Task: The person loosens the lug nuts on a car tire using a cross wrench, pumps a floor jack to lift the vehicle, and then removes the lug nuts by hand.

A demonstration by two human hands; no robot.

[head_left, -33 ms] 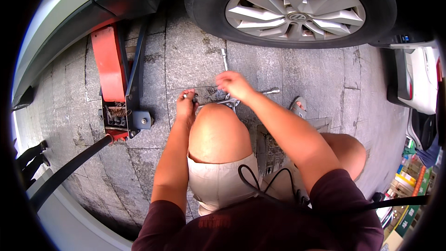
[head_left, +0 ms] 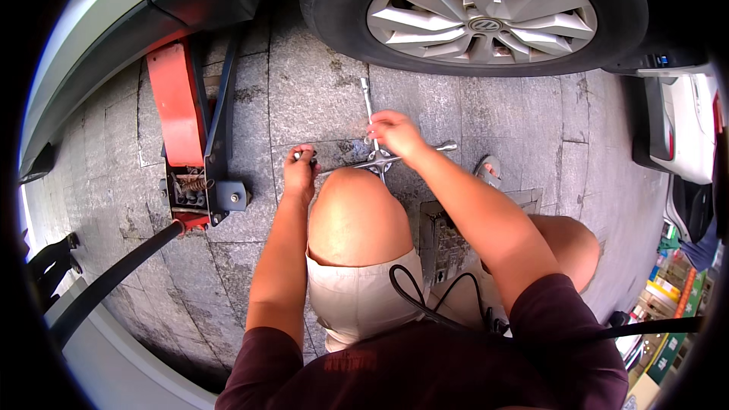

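Note:
Low over the paving, my left hand [head_left: 301,171] is closed on a small dark-and-silver piece [head_left: 306,156], too small to name. My right hand [head_left: 398,137] hovers at the upright arm of a four-way lug wrench [head_left: 380,156]; its fingertips are smeared by motion, and I cannot tell whether they touch the wrench or hold anything. The silver wrench lies on the ground in front of my bent knee [head_left: 358,216], which hides part of it. Beyond it stands a car wheel [head_left: 486,26] with silver spokes and a black tyre.
A red and dark floor jack [head_left: 178,106] stands at the left under a car body [head_left: 129,15], its long black handle [head_left: 114,288] slanting toward me. A drain cover [head_left: 448,235] lies near my sandalled foot [head_left: 488,171]. A white car [head_left: 687,129] is at the far right.
My right hand has shifted right, so more of the wrench's hub and upright arm shows. My left hand has moved slightly left.

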